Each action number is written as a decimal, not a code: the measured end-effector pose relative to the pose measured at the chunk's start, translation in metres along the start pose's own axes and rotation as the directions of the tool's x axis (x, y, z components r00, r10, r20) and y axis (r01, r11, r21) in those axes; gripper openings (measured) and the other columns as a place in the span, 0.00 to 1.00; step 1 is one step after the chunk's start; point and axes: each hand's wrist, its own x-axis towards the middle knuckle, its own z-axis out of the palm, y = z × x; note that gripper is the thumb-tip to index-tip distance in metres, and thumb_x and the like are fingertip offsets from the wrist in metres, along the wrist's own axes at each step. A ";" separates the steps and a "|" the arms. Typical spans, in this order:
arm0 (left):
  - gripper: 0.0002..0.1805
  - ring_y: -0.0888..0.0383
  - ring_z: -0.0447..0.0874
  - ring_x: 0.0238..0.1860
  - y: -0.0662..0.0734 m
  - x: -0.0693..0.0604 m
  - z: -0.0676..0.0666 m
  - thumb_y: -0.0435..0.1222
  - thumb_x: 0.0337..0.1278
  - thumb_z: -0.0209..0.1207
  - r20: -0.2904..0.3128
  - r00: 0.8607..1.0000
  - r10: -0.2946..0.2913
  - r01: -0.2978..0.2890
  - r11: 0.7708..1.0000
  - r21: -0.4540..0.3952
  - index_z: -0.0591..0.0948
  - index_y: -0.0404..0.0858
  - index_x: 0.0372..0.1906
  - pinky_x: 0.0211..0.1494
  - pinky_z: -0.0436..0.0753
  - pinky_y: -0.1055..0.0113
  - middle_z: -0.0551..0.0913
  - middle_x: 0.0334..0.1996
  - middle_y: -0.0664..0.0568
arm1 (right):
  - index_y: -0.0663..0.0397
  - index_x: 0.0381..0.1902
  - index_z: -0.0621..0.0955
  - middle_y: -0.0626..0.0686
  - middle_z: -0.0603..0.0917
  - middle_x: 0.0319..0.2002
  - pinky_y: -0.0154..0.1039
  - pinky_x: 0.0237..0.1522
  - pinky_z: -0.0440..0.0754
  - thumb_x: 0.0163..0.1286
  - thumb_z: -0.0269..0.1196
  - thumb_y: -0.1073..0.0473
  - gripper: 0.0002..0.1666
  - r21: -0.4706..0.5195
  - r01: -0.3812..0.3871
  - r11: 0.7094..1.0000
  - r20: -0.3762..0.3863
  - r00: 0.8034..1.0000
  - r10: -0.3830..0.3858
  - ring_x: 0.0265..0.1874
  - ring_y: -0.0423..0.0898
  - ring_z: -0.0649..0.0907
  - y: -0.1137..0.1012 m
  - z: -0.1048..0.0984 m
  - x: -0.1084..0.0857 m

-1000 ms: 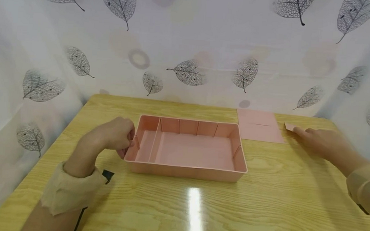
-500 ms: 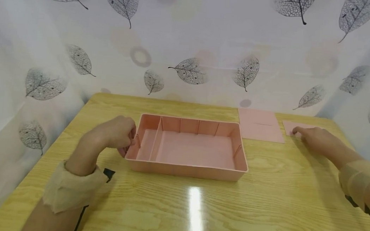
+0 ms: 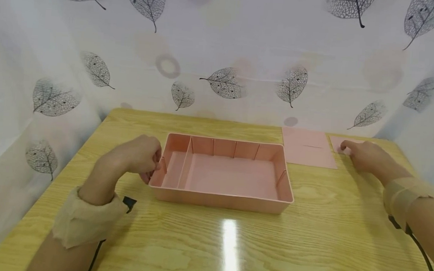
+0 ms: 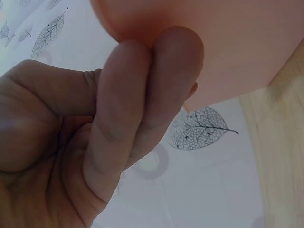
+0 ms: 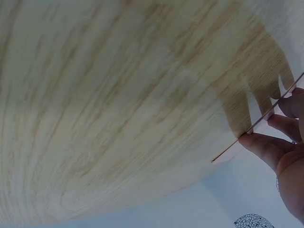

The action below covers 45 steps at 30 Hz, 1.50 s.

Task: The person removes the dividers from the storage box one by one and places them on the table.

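Observation:
My left hand (image 3: 139,153) grips the left wall of a shallow pink plastic box (image 3: 222,201), thumb and fingers meeting at that wall. In the left wrist view, bent fingers (image 4: 123,95) lie against the smooth pink side of the box (image 4: 237,52). At the far right of the table, my right hand (image 3: 366,156) rests its fingertips on a small thin pink panel (image 3: 336,143). From the right wrist camera, the panel (image 5: 225,153) appears nearly edge-on, and several fingertips of the right hand (image 5: 289,156) touch it. The hand covers much of the panel.
A larger flat pink panel (image 3: 307,151) with a slit lies behind the box's right end. One divider (image 3: 186,166) stands across the box's left part. Leaf-print cloth (image 3: 245,42) hangs behind the wood-grain table (image 3: 180,241). A black cable (image 3: 427,260) trails from the right wrist.
My right hand has laid the small panel down from a pinch and slid it toward the table's back edge, a little leftward. The left hand stays on the box.

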 end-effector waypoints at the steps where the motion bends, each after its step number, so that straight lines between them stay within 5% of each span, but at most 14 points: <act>1: 0.09 0.59 0.87 0.19 0.000 0.000 0.000 0.22 0.56 0.51 -0.002 1.000 -0.002 0.002 1.000 0.000 0.80 0.31 0.26 0.27 0.85 0.66 0.85 0.18 0.48 | 0.54 0.55 0.72 0.51 0.67 0.15 0.38 0.18 0.62 0.70 0.47 0.69 0.18 0.003 -0.003 1.000 0.004 1.000 0.003 0.14 0.44 0.61 -0.001 -0.001 0.002; 9: 0.10 0.59 0.86 0.19 0.001 -0.001 -0.001 0.22 0.56 0.51 -0.008 1.000 0.008 -0.008 1.000 0.017 0.82 0.32 0.27 0.27 0.84 0.66 0.85 0.18 0.49 | 0.56 0.59 0.70 0.53 0.70 0.20 0.40 0.20 0.65 0.71 0.44 0.69 0.20 0.034 -0.054 0.998 0.070 0.996 0.051 0.16 0.46 0.64 -0.004 -0.008 0.008; 25: 0.10 0.58 0.86 0.19 0.000 0.000 0.000 0.22 0.58 0.52 0.001 1.000 0.003 -0.003 1.000 0.006 0.79 0.32 0.25 0.28 0.86 0.63 0.84 0.19 0.48 | 0.58 0.59 0.71 0.58 0.73 0.24 0.43 0.24 0.69 0.72 0.42 0.67 0.21 0.029 -0.055 0.998 0.066 0.996 0.053 0.19 0.50 0.68 -0.004 -0.008 0.014; 29: 0.09 0.58 0.86 0.20 0.000 0.000 -0.001 0.22 0.58 0.52 0.002 1.000 0.000 0.000 1.000 -0.006 0.79 0.32 0.25 0.27 0.85 0.64 0.84 0.20 0.48 | 0.63 0.60 0.73 0.72 0.80 0.41 0.51 0.33 0.77 0.73 0.46 0.68 0.20 0.048 -0.042 0.998 0.056 0.998 0.040 0.28 0.57 0.78 -0.004 -0.011 0.013; 32: 0.09 0.58 0.86 0.20 0.000 0.000 0.000 0.22 0.58 0.52 0.003 1.000 0.002 -0.002 1.000 -0.021 0.79 0.31 0.25 0.28 0.86 0.63 0.84 0.20 0.47 | 0.67 0.61 0.73 0.79 0.72 0.59 0.53 0.34 0.78 0.67 0.53 0.73 0.23 0.070 -0.061 0.996 0.046 0.997 0.058 0.32 0.61 0.81 -0.003 -0.020 0.010; 35: 0.09 0.58 0.86 0.20 0.001 -0.001 0.001 0.22 0.58 0.53 0.002 1.000 0.003 -0.003 1.000 -0.029 0.79 0.31 0.26 0.29 0.87 0.62 0.84 0.19 0.47 | 0.70 0.62 0.70 0.77 0.76 0.50 0.46 0.24 0.73 0.61 0.54 0.76 0.29 0.087 -0.089 0.992 0.032 0.996 0.087 0.18 0.52 0.73 -0.002 -0.038 0.008; 39: 0.08 0.58 0.86 0.20 0.002 -0.003 0.003 0.22 0.59 0.53 -0.002 1.000 0.002 -0.002 1.000 -0.030 0.79 0.31 0.26 0.29 0.87 0.62 0.84 0.20 0.47 | 0.69 0.62 0.70 0.59 0.76 0.24 0.40 0.19 0.66 0.63 0.46 0.74 0.27 0.063 -0.091 0.994 -0.018 0.996 0.092 0.12 0.41 0.59 -0.009 -0.070 0.010; 43: 0.09 0.58 0.86 0.19 0.003 -0.006 0.003 0.23 0.59 0.53 -0.005 1.000 0.001 -0.002 1.000 -0.016 0.80 0.31 0.26 0.28 0.86 0.63 0.84 0.19 0.48 | 0.67 0.61 0.72 0.55 0.72 0.18 0.39 0.19 0.64 0.66 0.45 0.69 0.26 0.026 -0.079 0.996 -0.102 0.991 0.082 0.11 0.42 0.60 -0.030 -0.100 0.015; 45: 0.09 0.58 0.86 0.19 0.003 -0.007 0.003 0.23 0.60 0.53 -0.004 1.000 -0.003 0.003 1.000 -0.003 0.80 0.32 0.26 0.27 0.85 0.65 0.84 0.19 0.47 | 0.67 0.61 0.73 0.63 0.79 0.25 0.39 0.19 0.64 0.67 0.45 0.67 0.25 0.031 -0.068 0.997 -0.143 0.987 0.072 0.11 0.43 0.60 -0.046 -0.111 0.019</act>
